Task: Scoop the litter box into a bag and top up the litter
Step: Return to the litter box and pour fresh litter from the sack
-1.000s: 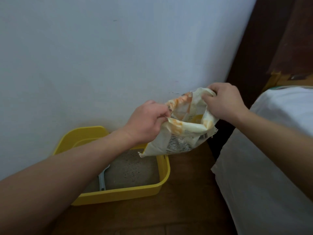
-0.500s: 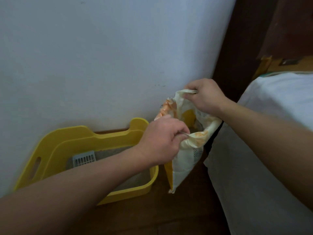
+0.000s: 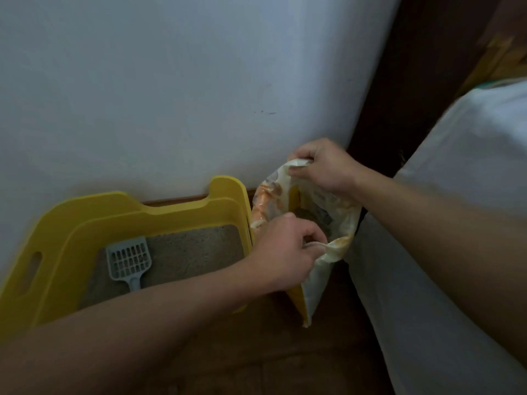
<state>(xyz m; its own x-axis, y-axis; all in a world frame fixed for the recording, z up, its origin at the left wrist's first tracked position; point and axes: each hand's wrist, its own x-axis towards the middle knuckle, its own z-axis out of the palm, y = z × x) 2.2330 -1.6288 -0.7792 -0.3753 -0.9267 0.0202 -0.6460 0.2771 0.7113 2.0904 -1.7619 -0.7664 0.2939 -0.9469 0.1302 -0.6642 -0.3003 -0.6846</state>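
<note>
Pinched at its near rim by the left hand's grip [image 3: 288, 249] and at its far rim by the right hand's [image 3: 325, 166], the soft, crumpled bag [image 3: 316, 277], upright beside the yellow litter box [image 3: 182, 212], is judged floppy and bottom-heavy, best supported from beneath.

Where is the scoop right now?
In the head view, the scoop lies on the litter at the left end of the yellow litter box, left of both hands and the bag.

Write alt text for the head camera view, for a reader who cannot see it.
Two bare hands, left hand and right hand, hold open a crumpled white-and-orange printed bag beside a yellow plastic litter box against a white wall. A grey slotted plastic scoop lies on the litter inside.
</note>
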